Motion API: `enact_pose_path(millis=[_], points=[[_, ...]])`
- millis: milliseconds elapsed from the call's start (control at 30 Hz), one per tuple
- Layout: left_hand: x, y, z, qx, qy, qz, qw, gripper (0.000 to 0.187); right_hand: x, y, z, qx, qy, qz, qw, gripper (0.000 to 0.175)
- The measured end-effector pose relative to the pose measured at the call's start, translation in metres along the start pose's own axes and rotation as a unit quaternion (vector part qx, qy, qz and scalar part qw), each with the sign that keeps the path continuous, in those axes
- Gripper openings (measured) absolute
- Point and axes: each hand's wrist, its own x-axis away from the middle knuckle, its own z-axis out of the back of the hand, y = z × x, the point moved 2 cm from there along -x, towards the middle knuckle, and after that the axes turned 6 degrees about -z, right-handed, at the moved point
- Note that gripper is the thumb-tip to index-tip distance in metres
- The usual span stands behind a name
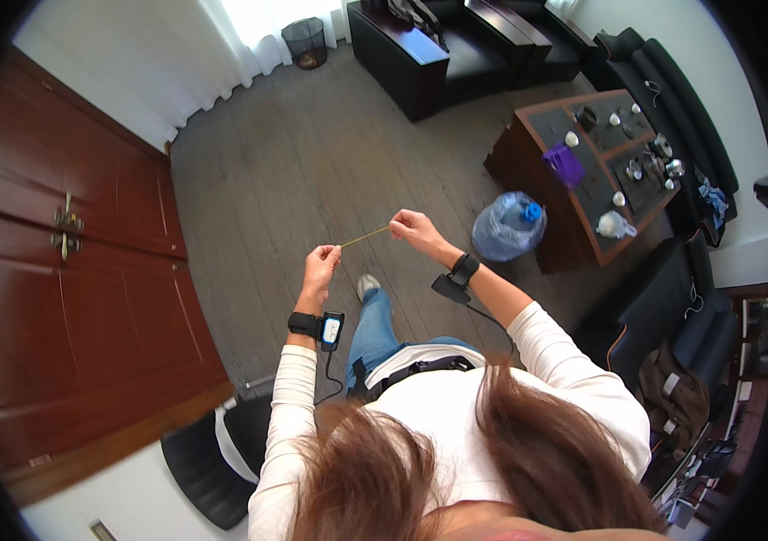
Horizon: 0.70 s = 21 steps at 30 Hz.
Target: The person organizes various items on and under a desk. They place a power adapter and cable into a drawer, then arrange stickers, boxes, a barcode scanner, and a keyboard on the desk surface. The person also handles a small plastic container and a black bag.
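A thin yellowish strand (365, 237), perhaps a cord or an elastic band, is stretched straight between my two hands above the floor. My left hand (322, 268) pinches one end between thumb and fingertips. At the other end, slightly farther from my body, my right hand (416, 231) grips the strand with curled fingers. Both wrists carry black straps with small cabled devices. What lies inside the closed fingers is hidden.
A large blue plastic water bottle (510, 226) stands right of my hands, beside a tea table (590, 223) with cups and a purple item. Red-brown double doors (80, 297) are at left. Black armchairs (418, 88), a mesh bin (305, 44) and a black chair (201, 466) surround the wooden floor.
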Motion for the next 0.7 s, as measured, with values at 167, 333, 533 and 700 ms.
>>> enact_pose_path(millis=[167, 333, 533, 700], points=[[-0.148, 0.097, 0.024, -0.016, -0.039, -0.050, 0.998, 0.014, -0.135, -0.066, 0.016, 0.019, 0.022, 0.044, 0.999, 0.017], [-0.289, 0.174, 0.028, -0.015, -0.091, -0.071, 0.993, 0.014, -0.268, -0.117, 0.049, -0.003, 0.063, 0.002, 0.998, 0.016], [-0.399, 0.197, 0.026, -0.013, -0.086, -0.057, 0.995, 0.014, -0.393, -0.119, 0.073, -0.011, 0.046, -0.016, 0.999, 0.015], [-0.372, 0.191, 0.031, -0.035, -0.039, 0.013, 0.999, 0.011, -0.386, -0.108, 0.061, 0.021, 0.053, -0.048, 0.997, 0.014]])
